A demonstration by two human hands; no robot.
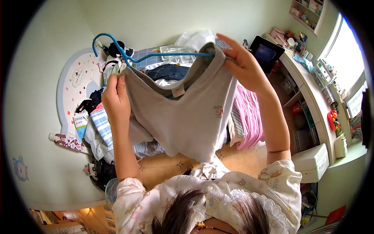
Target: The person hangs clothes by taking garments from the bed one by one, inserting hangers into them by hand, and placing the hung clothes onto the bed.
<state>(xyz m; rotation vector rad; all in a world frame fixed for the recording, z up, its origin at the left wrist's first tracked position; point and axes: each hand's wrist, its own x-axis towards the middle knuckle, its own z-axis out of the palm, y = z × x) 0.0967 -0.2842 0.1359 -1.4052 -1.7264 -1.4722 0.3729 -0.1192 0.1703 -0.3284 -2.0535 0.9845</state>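
Observation:
A light grey V-neck shirt (179,121) hangs spread out in front of me, with a small emblem on its chest and a label inside the collar. My left hand (117,91) is closed on the neckline and shoulder at the left. At the right, my right hand (243,64) pinches the other shoulder between thumb and fingers, one finger pointing up. A blue clothes hanger (171,55) lies across the neck opening. Its hook sticks out at the upper left, and its right end runs into the collar near my right hand. Fabric hides the hanger's lower parts.
Behind the shirt is a bed with a white headboard (72,84), piled with clothes, including a pink pleated garment (249,117). A cluttered desk (300,68) and a dark screen (267,52) stand at the right. A fan (111,190) is at lower left.

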